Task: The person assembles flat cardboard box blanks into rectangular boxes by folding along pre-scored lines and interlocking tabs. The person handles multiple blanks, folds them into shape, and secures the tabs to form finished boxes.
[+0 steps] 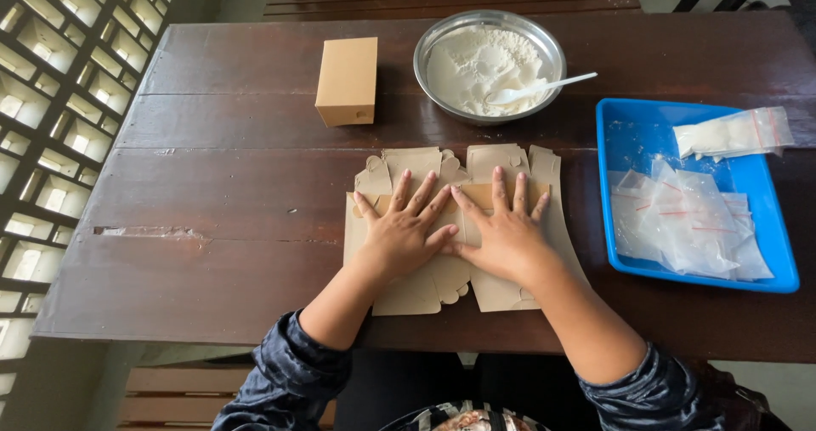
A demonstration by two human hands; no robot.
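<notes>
A flat, unfolded tan cardboard box blank (406, 164) lies on the dark wooden table (229, 201) near its front edge. My left hand (406, 227) presses flat on its left half, fingers spread. Beside it, thumbs nearly touching, my right hand (503, 231) presses flat on the right half. Neither hand holds anything. The blank's tabs stick out beyond my fingertips, and its middle is hidden under my palms.
An assembled tan box (347, 81) stands at the back left. A metal bowl (442, 36) of white powder with a white plastic spoon (544, 86) sits behind the blank. A blue tray (633, 133) at the right holds clear plastic bags (684, 223), with one filled bag (733, 133) on its rim.
</notes>
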